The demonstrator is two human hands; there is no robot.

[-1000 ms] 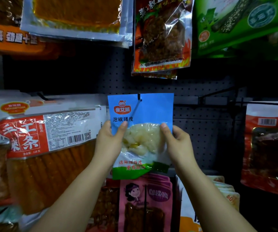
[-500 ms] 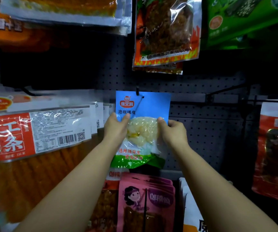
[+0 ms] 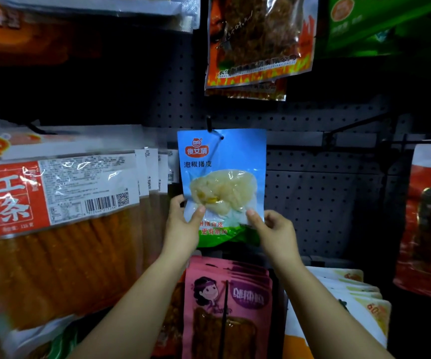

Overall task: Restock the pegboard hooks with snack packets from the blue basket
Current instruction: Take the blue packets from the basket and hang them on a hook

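We are pinching the blue packet (image 3: 222, 177) at its lower corners, left hand (image 3: 183, 226) and right hand (image 3: 274, 229); its hole is sitting on the hook (image 3: 210, 124) against the pegboard (image 3: 313, 193).

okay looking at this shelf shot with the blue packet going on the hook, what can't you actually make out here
- Blue basket: not in the head view, outside the frame.
- Hook rod: hidden behind the blue packet.
- Left hand fingers: behind the packet; only the thumb shows.
- Barcode digits on the orange packets: too small.
- Green packets: cut off by the top edge.
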